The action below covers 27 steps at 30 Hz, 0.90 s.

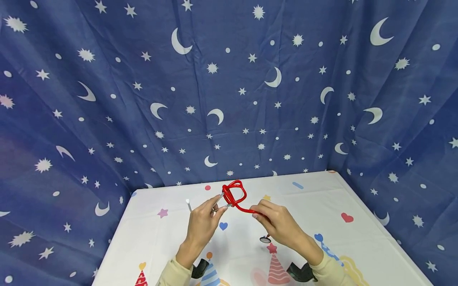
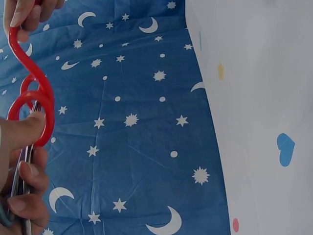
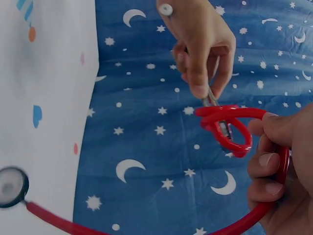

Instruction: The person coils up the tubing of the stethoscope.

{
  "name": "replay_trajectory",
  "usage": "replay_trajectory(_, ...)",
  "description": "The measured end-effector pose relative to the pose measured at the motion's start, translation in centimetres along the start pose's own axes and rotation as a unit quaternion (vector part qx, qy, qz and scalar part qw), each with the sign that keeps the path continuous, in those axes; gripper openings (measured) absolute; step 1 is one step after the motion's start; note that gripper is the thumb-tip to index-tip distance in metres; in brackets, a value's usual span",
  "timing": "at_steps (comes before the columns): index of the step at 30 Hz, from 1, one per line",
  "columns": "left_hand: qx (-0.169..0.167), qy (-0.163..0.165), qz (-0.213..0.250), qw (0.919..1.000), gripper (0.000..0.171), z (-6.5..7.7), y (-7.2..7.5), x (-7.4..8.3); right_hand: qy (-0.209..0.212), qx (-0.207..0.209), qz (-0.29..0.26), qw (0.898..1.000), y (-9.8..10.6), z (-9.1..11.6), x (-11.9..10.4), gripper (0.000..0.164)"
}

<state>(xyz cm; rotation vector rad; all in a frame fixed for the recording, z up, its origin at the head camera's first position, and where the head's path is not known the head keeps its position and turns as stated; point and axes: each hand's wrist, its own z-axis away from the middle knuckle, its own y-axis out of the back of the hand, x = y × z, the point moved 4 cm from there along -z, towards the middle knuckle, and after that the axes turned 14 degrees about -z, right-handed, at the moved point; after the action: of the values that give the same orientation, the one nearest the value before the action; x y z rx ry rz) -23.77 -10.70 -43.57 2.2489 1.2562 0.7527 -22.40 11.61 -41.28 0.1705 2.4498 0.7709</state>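
A stethoscope with red tubing [image 1: 247, 210] is held up above the table between both hands. My left hand [image 1: 204, 222] grips its metal ear tubes [image 2: 28, 161], close to where they meet the tubing. One pale eartip [image 1: 187, 201] sticks out beyond that hand. The tubing is looped round itself near the metal. My right hand [image 1: 280, 222] pinches the tubing to the right of the loops, and in the right wrist view its fingers curl round it. From there the tube hangs in a curve to the round chest piece [image 3: 12, 187], which dangles below the right hand.
A white table [image 1: 171, 238] with printed hearts, stars and party hats lies beneath the hands. Behind it and at both sides hangs a blue curtain [image 1: 229, 99] with white moons and stars. Black straps [image 1: 302, 272] sit at the wrists.
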Motion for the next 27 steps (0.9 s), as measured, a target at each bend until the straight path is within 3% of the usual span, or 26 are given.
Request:
replay_trajectory(8, -0.051, -0.056, -0.004, 0.9971, 0.040, 0.2, 0.0, 1.3, 0.035, -0.004, 0.012, 0.999, 1.1, -0.9, -0.2, 0.018)
replay_trajectory(15, -0.082, -0.104, -0.005, 0.9912, 0.036, 0.6, -0.3, 1.8, 0.044, -0.034, 0.018, 0.998, 1.4, -1.1, 0.1, 0.025)
replay_trajectory(22, -0.101, -0.156, 0.015, 0.9824, 0.036, 1.1, -0.1, 2.4, 0.039, -0.049, 0.017, 0.998, 1.5, -1.2, 0.5, 0.022)
replay_trajectory(27, -0.097, -0.189, -0.001, 0.9773, 0.036, 1.3, 0.0, 2.7, 0.040, -0.052, 0.003, 0.998, 1.4, -1.3, 0.6, 0.021)
